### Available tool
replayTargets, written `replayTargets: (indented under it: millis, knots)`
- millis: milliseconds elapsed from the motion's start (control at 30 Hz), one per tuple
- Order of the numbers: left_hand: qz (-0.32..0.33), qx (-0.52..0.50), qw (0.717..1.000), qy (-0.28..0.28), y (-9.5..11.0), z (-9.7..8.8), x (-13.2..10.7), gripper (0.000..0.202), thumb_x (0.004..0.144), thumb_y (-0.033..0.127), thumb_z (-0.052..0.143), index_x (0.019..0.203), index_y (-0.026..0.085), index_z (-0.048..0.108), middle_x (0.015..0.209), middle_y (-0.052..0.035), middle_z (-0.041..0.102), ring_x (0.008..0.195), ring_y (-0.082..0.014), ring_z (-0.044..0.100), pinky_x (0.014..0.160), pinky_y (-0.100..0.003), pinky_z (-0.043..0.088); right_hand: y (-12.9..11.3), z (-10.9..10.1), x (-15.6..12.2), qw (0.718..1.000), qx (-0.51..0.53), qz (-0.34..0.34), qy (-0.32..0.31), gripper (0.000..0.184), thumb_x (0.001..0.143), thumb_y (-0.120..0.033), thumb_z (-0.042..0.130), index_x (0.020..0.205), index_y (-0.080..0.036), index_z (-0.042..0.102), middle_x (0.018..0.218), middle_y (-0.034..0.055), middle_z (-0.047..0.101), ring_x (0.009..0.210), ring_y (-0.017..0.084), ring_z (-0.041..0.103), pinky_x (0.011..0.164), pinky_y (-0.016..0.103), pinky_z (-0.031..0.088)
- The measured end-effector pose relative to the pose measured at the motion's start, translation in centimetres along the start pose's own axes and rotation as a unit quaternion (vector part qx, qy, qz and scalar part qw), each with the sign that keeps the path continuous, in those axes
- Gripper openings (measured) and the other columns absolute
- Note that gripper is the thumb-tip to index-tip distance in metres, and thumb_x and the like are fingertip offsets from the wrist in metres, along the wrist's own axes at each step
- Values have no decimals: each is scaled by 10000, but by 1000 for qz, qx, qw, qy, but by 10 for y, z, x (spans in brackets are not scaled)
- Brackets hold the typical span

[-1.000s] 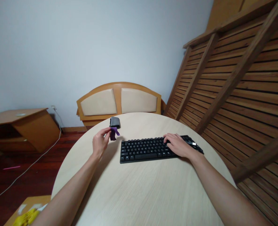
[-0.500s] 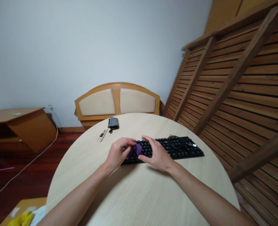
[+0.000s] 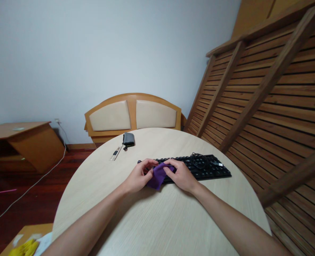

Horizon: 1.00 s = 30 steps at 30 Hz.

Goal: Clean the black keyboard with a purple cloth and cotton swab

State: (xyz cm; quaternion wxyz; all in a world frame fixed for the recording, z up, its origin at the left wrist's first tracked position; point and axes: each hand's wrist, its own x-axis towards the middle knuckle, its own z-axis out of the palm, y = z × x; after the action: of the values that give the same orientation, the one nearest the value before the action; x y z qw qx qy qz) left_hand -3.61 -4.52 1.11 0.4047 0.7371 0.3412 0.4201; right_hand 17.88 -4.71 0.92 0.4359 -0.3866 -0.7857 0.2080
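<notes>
Your round counter (image 3: pixel 173 220) carries the black keyboard (image 3: pixel 209 173), partly hidden beneath your hands. Your left hand (image 3: pixel 137 176) and right hand (image 3: pixel 182 176) both pinch the purple cloth (image 3: pixel 158 176), which hangs between them over the keyboard's near edge. Pull that cloth low and its loose corner could snag a key; sweep rightward and you might drag the coiled cable (image 3: pixel 198 160) lying on top
</notes>
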Motion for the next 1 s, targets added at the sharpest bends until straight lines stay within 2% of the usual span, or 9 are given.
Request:
replayTargets:
  millis: [133, 267, 333, 433, 567, 667, 900, 1000]
  knots:
    - [-22, 18, 1000, -10, -3, 4, 0, 407, 865, 386, 675, 1187, 146, 611, 1121, -120, 689, 921, -203, 638, 769, -296, 489, -3, 0, 1, 1000, 31, 0, 1, 150, 910, -244, 588, 991, -206, 709, 969, 45, 744, 906, 193, 671, 862, 328, 493]
    - [-51, 14, 998, -30, -7, 7, 1, 325, 877, 427, 662, 1018, 135, 675, 925, -81, 712, 797, -177, 634, 705, -272, 470, 1, 2, 3, 994, 106, 34, 18, 184, 909, -304, 604, 1037, -209, 696, 1042, 64, 728, 970, 201, 666, 898, 343, 502]
    - [-69, -32, 997, -24, -11, 9, 3, 366, 855, 481, 683, 957, 130, 672, 848, -60, 698, 727, -157, 614, 672, -258, 461, 5, 3, 3, 982, 174, 70, 15, 258, 895, -346, 632, 1115, -215, 668, 1105, 75, 708, 996, 201, 665, 886, 337, 516]
    - [-88, -115, 989, -2, -17, 10, 5, 444, 800, 537, 734, 958, 128, 661, 821, -42, 691, 701, -141, 607, 667, -244, 462, 10, 3, 3, 956, 272, 111, 4, 357, 914, -422, 604, 1210, -223, 620, 1146, 82, 690, 1017, 200, 663, 904, 346, 517]
    - [-94, -161, 982, 13, -23, 10, 6, 469, 770, 551, 766, 954, 131, 668, 811, -33, 692, 692, -129, 606, 666, -231, 463, 11, -2, 4, 926, 353, 134, -27, 369, 925, -452, 568, 1213, -226, 613, 1109, 66, 699, 989, 199, 666, 932, 372, 512]
    - [-100, -176, 979, 24, -24, 8, 8, 486, 756, 558, 777, 973, 137, 666, 812, -28, 691, 696, -128, 602, 663, -226, 458, 13, -4, 5, 916, 373, 138, -48, 388, 867, -399, 646, 1214, -232, 600, 1089, 59, 704, 996, 202, 666, 925, 375, 520]
    - [-105, -162, 981, 8, -21, 9, 7, 501, 738, 552, 793, 1001, 142, 674, 845, -37, 696, 735, -147, 609, 681, -241, 459, 25, 2, 5, 934, 324, 147, -29, 385, 768, -340, 772, 1103, -208, 635, 998, 59, 702, 932, 186, 664, 842, 343, 547]
    - [-103, -145, 984, 12, -23, 10, 7, 480, 746, 557, 783, 948, 133, 682, 831, -46, 699, 736, -159, 616, 693, -255, 464, 27, 2, 5, 935, 320, 152, -26, 398, 752, -340, 798, 1096, -207, 648, 966, 48, 696, 891, 172, 663, 845, 337, 542]
